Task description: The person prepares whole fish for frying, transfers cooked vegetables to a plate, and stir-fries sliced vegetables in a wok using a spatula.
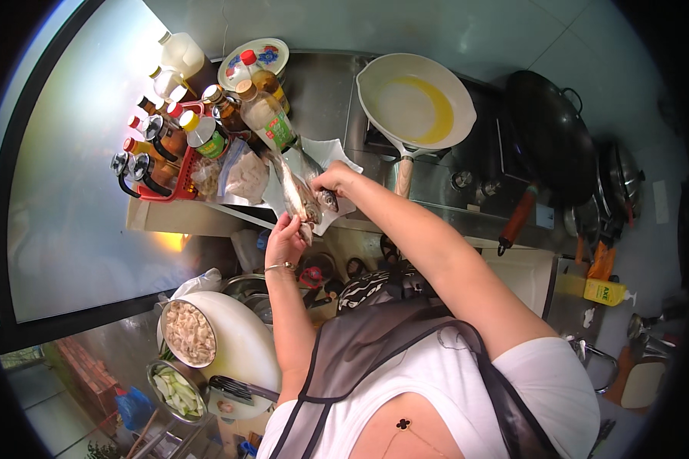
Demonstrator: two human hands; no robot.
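My left hand (286, 236) grips a silvery whole fish (296, 198) near its head end, over the front edge of a white plate with a wavy rim (340, 156). A second whole fish (326, 199) is under the fingers of my right hand (329, 179), beside the first one over the plate; whether it rests on the plate cannot be told. To the right, a white frying pan (416, 103) with a wooden handle sits on the stove, with yellow oil pooled in it.
Left of the plate stand sauce bottles (267, 117), bagged food (246, 175) and a red basket (185, 178). A black wok (551, 137) is at the right. Lower left are a bowl of pale chopped pieces (189, 333), a bowl of sliced green vegetable (178, 391) and a cleaver (235, 389).
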